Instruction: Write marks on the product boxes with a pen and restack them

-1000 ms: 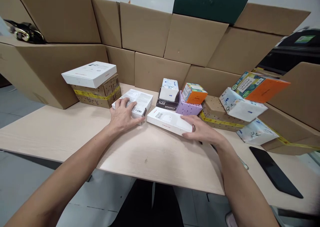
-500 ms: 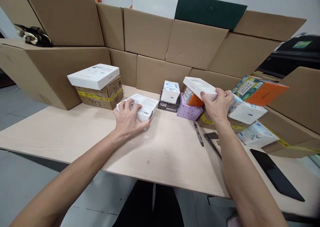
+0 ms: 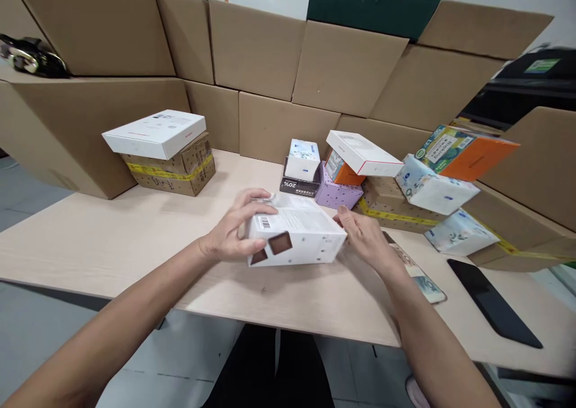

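Resting now above the lilac dotted cardboard box (image 3: 337, 188): flat white cardboard box (image 3: 363, 152), tilted, released by the right grip (image 3: 365, 237). Brought to the near side of the lilac box: white printed cardboard box with barcode (image 3: 299, 228); left grip (image 3: 234, 228) part-closed, clasping its left end. Right grip: half-curled beside its right end, contact uncertain; judged freed for the barcoded box.
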The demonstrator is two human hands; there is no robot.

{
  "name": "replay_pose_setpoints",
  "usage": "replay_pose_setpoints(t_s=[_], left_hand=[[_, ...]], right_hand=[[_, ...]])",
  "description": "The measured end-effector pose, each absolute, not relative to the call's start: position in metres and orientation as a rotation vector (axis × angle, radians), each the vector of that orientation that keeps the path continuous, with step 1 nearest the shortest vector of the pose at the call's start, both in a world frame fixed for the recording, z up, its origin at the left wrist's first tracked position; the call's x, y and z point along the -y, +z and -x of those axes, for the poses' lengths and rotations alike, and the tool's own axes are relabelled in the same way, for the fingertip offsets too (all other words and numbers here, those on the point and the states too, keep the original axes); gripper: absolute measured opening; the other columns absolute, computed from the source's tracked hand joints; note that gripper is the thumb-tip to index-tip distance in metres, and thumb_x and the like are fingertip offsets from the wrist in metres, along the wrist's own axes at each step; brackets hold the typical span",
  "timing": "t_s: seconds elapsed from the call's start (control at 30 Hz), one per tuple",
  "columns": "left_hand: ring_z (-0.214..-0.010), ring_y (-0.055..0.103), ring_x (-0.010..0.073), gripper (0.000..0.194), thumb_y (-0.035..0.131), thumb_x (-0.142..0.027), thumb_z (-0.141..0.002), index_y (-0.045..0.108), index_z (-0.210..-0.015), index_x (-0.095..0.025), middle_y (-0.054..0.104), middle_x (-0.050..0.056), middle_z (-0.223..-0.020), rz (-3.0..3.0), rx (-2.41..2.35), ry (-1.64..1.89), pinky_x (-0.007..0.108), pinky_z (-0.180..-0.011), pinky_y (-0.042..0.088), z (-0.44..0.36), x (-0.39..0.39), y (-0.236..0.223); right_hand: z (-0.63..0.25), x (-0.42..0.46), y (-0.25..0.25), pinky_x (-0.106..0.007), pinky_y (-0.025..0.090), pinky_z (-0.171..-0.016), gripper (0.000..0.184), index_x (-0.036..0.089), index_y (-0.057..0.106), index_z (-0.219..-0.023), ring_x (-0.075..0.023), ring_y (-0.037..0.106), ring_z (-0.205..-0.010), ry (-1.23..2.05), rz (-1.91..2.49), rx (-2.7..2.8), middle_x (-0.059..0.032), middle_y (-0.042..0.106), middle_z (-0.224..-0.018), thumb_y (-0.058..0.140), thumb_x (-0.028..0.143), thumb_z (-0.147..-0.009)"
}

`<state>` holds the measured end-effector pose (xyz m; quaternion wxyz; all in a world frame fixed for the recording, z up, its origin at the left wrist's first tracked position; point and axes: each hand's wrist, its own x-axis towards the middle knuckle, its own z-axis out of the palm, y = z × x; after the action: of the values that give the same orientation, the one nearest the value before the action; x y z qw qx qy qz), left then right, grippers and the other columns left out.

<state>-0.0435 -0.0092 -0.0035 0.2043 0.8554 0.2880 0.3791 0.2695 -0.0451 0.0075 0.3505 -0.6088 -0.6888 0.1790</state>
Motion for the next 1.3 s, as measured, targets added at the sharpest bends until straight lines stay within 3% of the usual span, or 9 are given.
replay_pose_setpoints(t_s=[0.1,0.2,0.27,0.37,0.47,0.63,0.83,1.0,1.3], left_hand=[[-0.147,0.024,0.0373,0.081,0.071,-0.054,-0.071,0.046,-0.144,-0.028,0.030,0.013,-0.156,-2.447,-0.731,0.673,0.057,-0.118,0.029,0.038,0.007,-0.006],[-0.150,0.017,0.0406,0.109,0.076,-0.059,-0.067,0.021,-0.157,-0.028,0.017,0.014,-0.164,-2.388,-0.933,0.592,0.060,-0.114,0.033,0.038,0.004,-0.003],[-0.144,0.033,0.0401,0.098,0.065,-0.066,-0.076,0.026,-0.156,-0.024,0.032,0.017,-0.159,-2.259,-1.138,0.638,0.056,-0.108,0.041,0.042,0.001,-0.002],[-0.111,0.063,0.0327,0.067,0.029,-0.066,-0.095,0.063,-0.128,-0.019,0.068,0.016,-0.120,-2.111,-1.245,0.545,0.046,-0.092,0.052,0.045,-0.004,-0.003],[-0.093,0.067,0.0271,0.066,0.024,-0.063,-0.098,0.073,-0.101,-0.019,0.073,0.011,-0.098,-2.120,-1.091,0.520,0.041,-0.085,0.053,0.040,-0.005,-0.008],[-0.111,0.063,0.0287,0.050,0.039,-0.058,-0.097,0.063,-0.124,-0.024,0.068,0.009,-0.122,-2.046,-1.039,0.764,0.043,-0.095,0.050,0.031,0.002,-0.009],[-0.115,0.063,0.0302,0.082,0.059,-0.047,-0.088,0.017,-0.157,-0.032,0.043,0.014,-0.152,-1.813,-0.772,0.967,0.045,-0.089,0.057,0.024,0.009,-0.007],[-0.126,0.055,0.0324,0.094,0.070,-0.042,-0.079,0.018,-0.157,-0.031,0.041,0.015,-0.153,-1.873,-0.794,0.948,0.051,-0.103,0.049,0.024,0.006,-0.012],[-0.125,0.054,0.0295,0.084,0.067,-0.032,-0.075,0.031,-0.152,-0.030,0.054,0.010,-0.142,-1.919,-0.862,0.846,0.048,-0.102,0.046,0.029,0.002,-0.012]], right_hand=[[-0.280,0.041,0.001,-0.029,0.039,-0.051,0.061,0.021,0.055,-0.055,-0.0161,0.050,-0.052,0.793,1.576,1.774,-0.0018,0.056,-0.052,0.043,0.069,-0.090],[-0.288,0.040,-0.001,-0.029,0.044,-0.049,0.051,0.020,0.066,-0.076,-0.0171,0.057,-0.056,1.042,1.564,1.708,-0.0037,0.066,-0.066,0.052,0.068,-0.086],[-0.288,0.040,-0.002,-0.030,0.048,-0.050,0.049,0.021,0.069,-0.086,-0.0189,0.061,-0.062,1.074,1.588,1.731,-0.0056,0.069,-0.075,0.051,0.067,-0.087],[-0.284,0.042,-0.003,-0.038,0.055,-0.065,0.047,0.024,0.073,-0.097,-0.0247,0.066,-0.079,0.950,1.619,1.779,-0.0080,0.073,-0.094,0.051,0.064,-0.088],[-0.278,0.044,-0.005,-0.050,0.051,-0.093,0.044,0.027,0.072,-0.112,-0.0325,0.064,-0.107,0.892,1.585,1.787,-0.0076,0.071,-0.117,0.051,0.060,-0.091],[-0.267,0.048,-0.006,-0.051,0.042,-0.107,0.047,0.026,0.060,-0.132,-0.0307,0.056,-0.124,0.900,1.361,1.696,-0.0084,0.063,-0.135,0.052,0.052,-0.093],[-0.258,0.042,-0.015,-0.048,0.046,-0.106,0.059,0.026,0.046,-0.136,-0.0287,0.055,-0.127,0.894,1.151,1.382,-0.0106,0.057,-0.142,0.064,0.034,-0.080],[-0.259,0.038,-0.023,-0.045,0.047,-0.103,0.055,0.023,0.050,-0.126,-0.0287,0.058,-0.123,0.929,1.140,1.392,-0.0106,0.060,-0.136,0.058,0.022,-0.071],[-0.259,0.042,-0.016,-0.047,0.046,-0.105,0.055,0.024,0.055,-0.121,-0.0293,0.059,-0.121,0.993,1.146,1.407,-0.0084,0.066,-0.129,0.057,0.017,-0.066]])
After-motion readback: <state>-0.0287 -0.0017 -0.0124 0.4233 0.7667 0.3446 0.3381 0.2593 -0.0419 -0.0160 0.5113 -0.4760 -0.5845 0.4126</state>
